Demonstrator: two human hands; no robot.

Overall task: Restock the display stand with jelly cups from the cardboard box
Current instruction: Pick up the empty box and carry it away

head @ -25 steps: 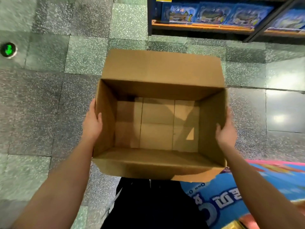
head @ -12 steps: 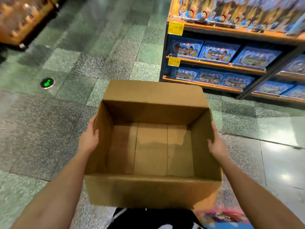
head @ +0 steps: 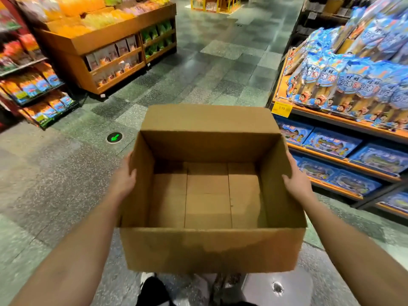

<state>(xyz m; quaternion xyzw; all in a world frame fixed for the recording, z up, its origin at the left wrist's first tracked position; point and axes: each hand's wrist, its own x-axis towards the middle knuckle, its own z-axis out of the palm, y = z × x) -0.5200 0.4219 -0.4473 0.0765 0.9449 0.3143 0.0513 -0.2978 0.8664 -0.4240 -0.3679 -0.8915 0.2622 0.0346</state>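
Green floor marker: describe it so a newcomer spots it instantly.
Start at the open cardboard box held mid-aisle. Look past its far-left corner to the grey floor. The floor marker is a dark disc, the only one showing a green arrow.

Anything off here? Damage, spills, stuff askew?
Only one oddity: the cardboard box, held at its side walls by the left hand and right hand, is empty: bare bottom flaps, nothing inside to restock with. No visible spill or damage.
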